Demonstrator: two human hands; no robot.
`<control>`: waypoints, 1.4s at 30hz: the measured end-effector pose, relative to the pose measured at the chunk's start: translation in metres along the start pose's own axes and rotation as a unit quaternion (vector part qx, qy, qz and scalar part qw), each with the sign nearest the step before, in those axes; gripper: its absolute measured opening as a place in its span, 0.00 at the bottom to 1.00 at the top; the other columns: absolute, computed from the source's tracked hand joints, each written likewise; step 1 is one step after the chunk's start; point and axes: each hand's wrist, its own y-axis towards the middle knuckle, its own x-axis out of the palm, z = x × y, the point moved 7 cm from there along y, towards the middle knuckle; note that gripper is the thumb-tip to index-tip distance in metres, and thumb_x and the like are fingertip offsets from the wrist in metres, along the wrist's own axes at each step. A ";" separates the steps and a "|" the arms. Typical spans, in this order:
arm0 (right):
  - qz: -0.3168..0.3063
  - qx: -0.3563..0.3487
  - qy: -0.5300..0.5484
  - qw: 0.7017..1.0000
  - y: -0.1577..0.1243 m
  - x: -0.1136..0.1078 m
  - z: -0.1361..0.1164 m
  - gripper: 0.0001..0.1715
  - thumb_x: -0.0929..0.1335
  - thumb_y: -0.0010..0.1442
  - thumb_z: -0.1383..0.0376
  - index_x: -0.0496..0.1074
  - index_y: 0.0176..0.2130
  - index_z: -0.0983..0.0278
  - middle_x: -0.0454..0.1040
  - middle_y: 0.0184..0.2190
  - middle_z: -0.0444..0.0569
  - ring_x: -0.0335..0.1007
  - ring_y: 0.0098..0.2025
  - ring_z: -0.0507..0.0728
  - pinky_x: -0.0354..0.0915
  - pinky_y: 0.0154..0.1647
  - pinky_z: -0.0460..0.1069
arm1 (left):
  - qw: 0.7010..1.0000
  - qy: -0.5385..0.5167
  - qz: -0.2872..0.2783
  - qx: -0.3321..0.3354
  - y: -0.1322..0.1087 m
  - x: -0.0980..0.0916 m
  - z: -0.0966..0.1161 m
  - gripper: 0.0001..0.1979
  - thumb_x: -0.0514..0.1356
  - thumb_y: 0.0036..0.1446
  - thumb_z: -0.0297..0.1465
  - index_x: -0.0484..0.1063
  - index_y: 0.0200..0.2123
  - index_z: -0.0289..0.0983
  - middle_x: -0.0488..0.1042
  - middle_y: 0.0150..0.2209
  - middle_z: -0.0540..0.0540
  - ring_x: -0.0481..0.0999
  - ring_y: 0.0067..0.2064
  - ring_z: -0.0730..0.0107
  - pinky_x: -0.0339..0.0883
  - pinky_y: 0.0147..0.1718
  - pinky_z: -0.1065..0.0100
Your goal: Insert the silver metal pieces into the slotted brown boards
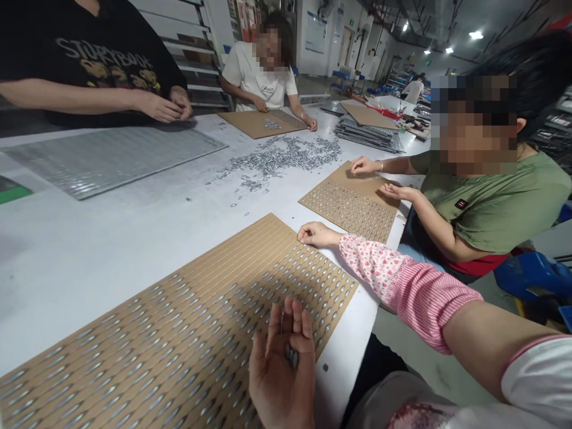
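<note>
Left hand [281, 369] palm up and loosely cupped, bottom centre of frame. Slim, grey, shiny pieces [292, 356] lie loose in it. If I tilt the palm, they could slide off past the table [111, 238] edge nearby. Right hand [315, 234] rests at the board [201, 286] corner, fingers curled; whether it pinches anything I cannot tell. My sleeve [402, 283] could knock seated pieces out.

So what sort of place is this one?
Probably a factory assembly hall: workers round a long white table fill slotted brown boards with small metal pieces from a loose pile; storage racks stand behind.
</note>
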 end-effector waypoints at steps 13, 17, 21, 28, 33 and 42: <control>-0.329 -0.399 -0.049 0.855 -0.143 0.099 -0.166 0.08 0.67 0.63 0.61 0.72 0.35 0.62 0.75 0.36 0.49 0.65 0.44 0.54 0.57 0.53 0.50 | 0.999 -0.030 -0.020 0.035 0.000 0.006 0.010 0.24 0.48 0.63 0.44 0.73 0.53 0.38 0.76 0.51 0.40 0.74 0.53 0.62 0.68 0.50 0.63; -0.332 -0.403 -0.087 0.849 -0.143 0.106 -0.164 0.11 0.64 0.66 0.61 0.69 0.33 0.62 0.74 0.35 0.48 0.64 0.43 0.54 0.56 0.54 0.50 | 0.998 -0.029 -0.045 0.038 0.001 0.007 0.012 0.23 0.49 0.63 0.43 0.74 0.51 0.38 0.74 0.53 0.40 0.72 0.55 0.62 0.68 0.49 0.65; -0.312 -0.367 -0.041 0.875 -0.127 0.097 -0.162 0.09 0.63 0.66 0.63 0.70 0.37 0.64 0.74 0.38 0.51 0.65 0.44 0.53 0.60 0.50 0.48 | 0.996 -0.052 -0.073 0.029 0.000 0.009 0.010 0.21 0.47 0.65 0.38 0.72 0.52 0.37 0.76 0.49 0.40 0.72 0.54 0.65 0.71 0.43 0.72; -0.133 -0.106 0.083 0.982 -0.036 0.084 -0.114 0.07 0.69 0.58 0.66 0.74 0.36 0.69 0.74 0.29 0.45 0.68 0.30 0.48 0.63 0.34 0.44 | 0.996 -0.068 0.037 0.053 0.000 0.008 0.009 0.17 0.49 0.66 0.32 0.76 0.40 0.31 0.77 0.45 0.35 0.71 0.56 0.61 0.68 0.53 0.64; -0.083 -0.081 -0.011 0.993 -0.014 0.099 -0.104 0.05 0.70 0.55 0.67 0.76 0.32 0.68 0.72 0.25 0.42 0.64 0.27 0.47 0.58 0.31 0.43 | 0.993 -0.077 0.072 0.050 0.001 0.005 0.009 0.19 0.48 0.66 0.31 0.78 0.37 0.30 0.79 0.39 0.38 0.76 0.49 0.66 0.69 0.51 0.67; -0.030 -0.111 -0.199 0.973 -0.015 0.106 -0.112 0.05 0.67 0.57 0.67 0.74 0.30 0.64 0.72 0.30 0.42 0.62 0.36 0.52 0.56 0.47 0.48 | 0.992 -0.084 0.086 0.046 0.000 0.002 0.005 0.18 0.49 0.65 0.31 0.78 0.37 0.32 0.79 0.38 0.39 0.77 0.46 0.67 0.70 0.50 0.66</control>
